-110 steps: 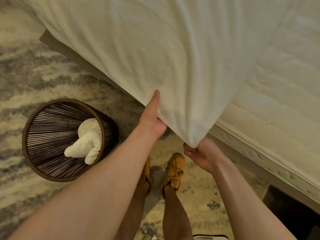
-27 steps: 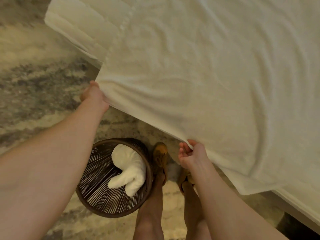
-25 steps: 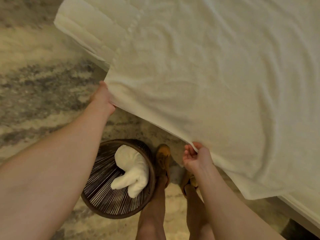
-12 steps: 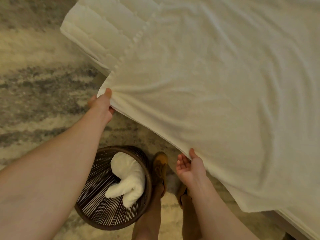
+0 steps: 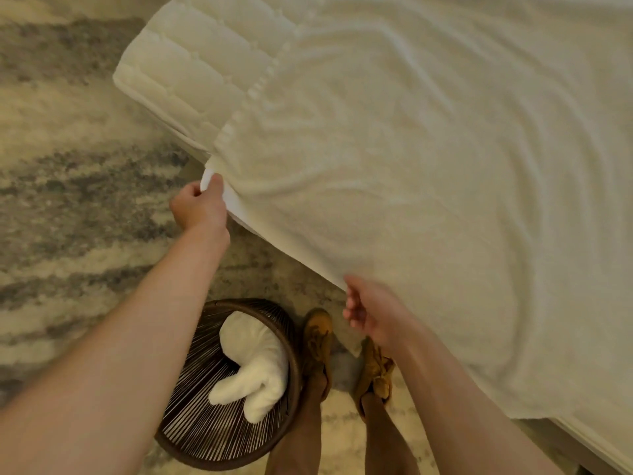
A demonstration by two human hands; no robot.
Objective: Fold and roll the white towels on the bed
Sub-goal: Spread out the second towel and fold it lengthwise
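Fingers of my left hand [image 5: 200,209] pinch a corner of the white towel [image 5: 411,200]; my right hand [image 5: 373,313], half-curled, blurred, sits at its edge; grip I cannot tell.

A dark woven basket [image 5: 191,423] stands on the floor at 6 o'clock. Just beside it, toward 5 o'clock, are two tan shoes [image 5: 317,341]. A mottled grey-and-cream rug [image 5: 68,200] spreads out to 9 o'clock.

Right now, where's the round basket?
In the head view, the basket sits on the floor at bottom centre, just left of the shoes, holding a rolled towel.
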